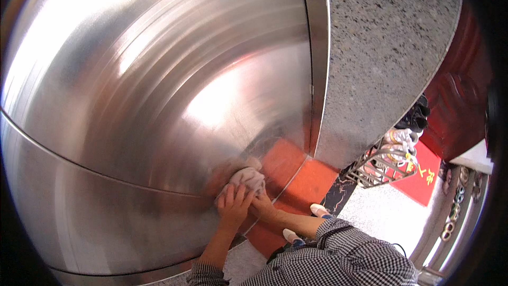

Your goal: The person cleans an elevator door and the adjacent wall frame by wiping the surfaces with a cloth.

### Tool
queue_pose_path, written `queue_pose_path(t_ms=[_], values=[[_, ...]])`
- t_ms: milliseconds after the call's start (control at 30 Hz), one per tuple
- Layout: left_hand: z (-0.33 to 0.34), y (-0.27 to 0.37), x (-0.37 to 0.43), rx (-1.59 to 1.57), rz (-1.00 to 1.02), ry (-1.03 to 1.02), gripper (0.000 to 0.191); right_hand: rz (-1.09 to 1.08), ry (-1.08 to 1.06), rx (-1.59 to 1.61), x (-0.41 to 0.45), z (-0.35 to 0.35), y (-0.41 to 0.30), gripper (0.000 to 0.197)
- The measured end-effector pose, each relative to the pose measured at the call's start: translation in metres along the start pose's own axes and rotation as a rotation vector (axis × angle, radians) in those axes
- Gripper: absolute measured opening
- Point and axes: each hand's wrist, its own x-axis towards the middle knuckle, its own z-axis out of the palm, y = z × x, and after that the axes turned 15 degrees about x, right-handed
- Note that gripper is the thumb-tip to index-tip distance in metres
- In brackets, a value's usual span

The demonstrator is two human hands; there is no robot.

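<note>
A crumpled pale grey-pink cloth [247,180] is pressed against a large brushed stainless-steel panel [158,147], low and near its right edge. My left hand [235,203] lies over the cloth's lower left side, fingers slightly spread and bent on it. Close beside it, touching the cloth's lower right side, is my right hand [262,205], its fingers partly hidden by the cloth. The steel mirrors the cloth and the red-orange floor tiles. Both forearms reach in from checked sleeves.
A speckled grey stone wall [369,59] adjoins the steel frame [319,63]. Beyond it stand a metal rack [381,167] holding shoes, a red mat [424,178] with yellow characters, and shelves [456,214] with more footwear. Red-orange tiles [309,178] lie near my feet.
</note>
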Motion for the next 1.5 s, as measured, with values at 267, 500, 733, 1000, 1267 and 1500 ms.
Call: queue_pose_path(t_ms=[267, 500, 733, 1000, 1267, 1500], values=[[-0.055, -0.069, -0.073, -0.462, -0.560, -0.065, 0.029, -0.449, 0.167, -0.058, 0.059, 0.064, -0.086, 0.024], [-0.057, -0.112, -0.024, -0.102, -0.985, 0.438, 0.042, -0.901, 0.044, 0.017, 0.171, 0.034, -0.161, 0.007], [-0.042, -0.116, 0.100, 0.449, -0.642, 0.549, 0.042, -0.910, 0.214, -0.103, 0.231, -0.029, -0.120, 0.015], [0.062, 0.039, 0.202, 0.059, 0.001, 0.216, 0.031, -0.122, 0.536, -0.219, 0.151, -0.089, 0.077, 0.027], [0.193, 0.205, 0.183, -0.269, 0.515, -0.167, 0.039, 0.786, 0.412, -0.745, 0.098, -0.116, 0.178, 0.038], [0.187, 0.191, 0.035, -0.441, 0.453, -0.278, 0.030, 1.332, 0.083, -0.617, 0.041, -0.031, 0.135, 0.038]])
